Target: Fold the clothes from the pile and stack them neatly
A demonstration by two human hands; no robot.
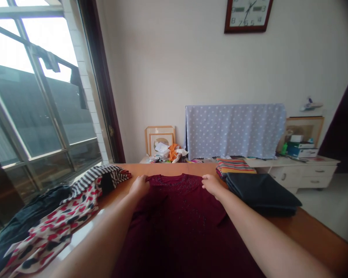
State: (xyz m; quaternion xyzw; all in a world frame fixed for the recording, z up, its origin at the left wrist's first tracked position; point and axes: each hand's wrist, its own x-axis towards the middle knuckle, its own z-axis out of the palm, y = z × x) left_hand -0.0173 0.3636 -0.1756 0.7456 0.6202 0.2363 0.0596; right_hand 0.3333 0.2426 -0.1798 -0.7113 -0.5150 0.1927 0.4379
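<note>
A dark maroon top [185, 227] with small beaded patterns lies spread out in front of me, its neckline at the far side. My left hand [140, 187] is closed on its left shoulder. At the opposite shoulder my right hand [211, 184] pinches the fabric between thumb and fingers. Both arms reach forward over the garment, and the near part of the top runs out of the bottom of the view.
Rumpled clothes with hearts [63, 222] and a striped cloth [95, 179] lie left on the wooden table [316, 227]. Folded dark fabric [261, 191] and a striped folded cloth [236, 166] sit right. Behind stands a white cabinet [319, 173] and a dotted blue cover [234, 131].
</note>
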